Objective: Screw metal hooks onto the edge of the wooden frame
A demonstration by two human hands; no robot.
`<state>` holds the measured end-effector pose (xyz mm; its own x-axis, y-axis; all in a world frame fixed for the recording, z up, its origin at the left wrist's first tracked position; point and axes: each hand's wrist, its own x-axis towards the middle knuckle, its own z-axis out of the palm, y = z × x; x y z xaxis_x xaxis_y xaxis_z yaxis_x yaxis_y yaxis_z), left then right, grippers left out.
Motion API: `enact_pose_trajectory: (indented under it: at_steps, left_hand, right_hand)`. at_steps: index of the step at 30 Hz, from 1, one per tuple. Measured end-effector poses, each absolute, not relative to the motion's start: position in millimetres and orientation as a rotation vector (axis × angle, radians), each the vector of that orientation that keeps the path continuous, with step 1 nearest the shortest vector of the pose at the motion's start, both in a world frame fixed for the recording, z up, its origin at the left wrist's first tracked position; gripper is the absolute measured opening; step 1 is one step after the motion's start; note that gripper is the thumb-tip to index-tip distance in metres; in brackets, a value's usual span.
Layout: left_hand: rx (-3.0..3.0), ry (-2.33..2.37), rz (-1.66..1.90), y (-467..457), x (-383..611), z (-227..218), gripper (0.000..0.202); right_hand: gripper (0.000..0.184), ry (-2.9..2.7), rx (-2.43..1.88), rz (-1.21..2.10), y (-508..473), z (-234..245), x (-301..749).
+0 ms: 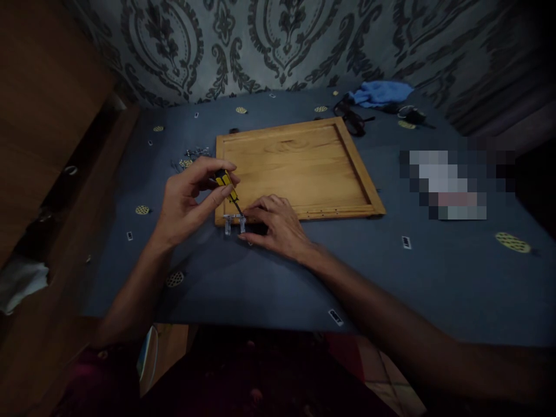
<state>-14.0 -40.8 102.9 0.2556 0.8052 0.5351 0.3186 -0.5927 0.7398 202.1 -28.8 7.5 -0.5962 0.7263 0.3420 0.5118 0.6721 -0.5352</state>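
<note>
A framed wooden panel [295, 165] lies flat on the table in front of me. My left hand [180, 200] is closed around the yellow and black handle of a screwdriver [229, 186]. Its shaft slants down to a small shiny bracket [228, 225] at the panel's near left corner. My right hand [280, 229] rests over the panel's near edge, with thumb and fingertips pinching the bracket's right side beside the screwdriver tip. The exact contact of tip and screw is too small to make out.
Loose small metal hardware [197, 153] lies left of the panel. Dark glasses [356, 121] sit by its far right corner, near a blue cloth [382, 92]. A blurred-out item [452, 185] is at the right. A patterned curtain [286, 40] hangs behind the table.
</note>
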Motion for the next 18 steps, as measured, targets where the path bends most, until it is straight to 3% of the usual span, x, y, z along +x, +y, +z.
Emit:
enact_pose_trajectory:
  at_steps: [13,18]
  left_hand:
    - [2.217,1.190,1.440,-35.6,-10.4,96.8,0.035]
    - [2.239,1.213,1.454,-35.3,-9.3,97.0,0.028]
  right_hand:
    - [0.049,-2.350,-0.961,0.524,-28.0,6.2,201.6]
    - [0.052,-2.357,-0.949,0.517,-27.8,6.6,202.0]
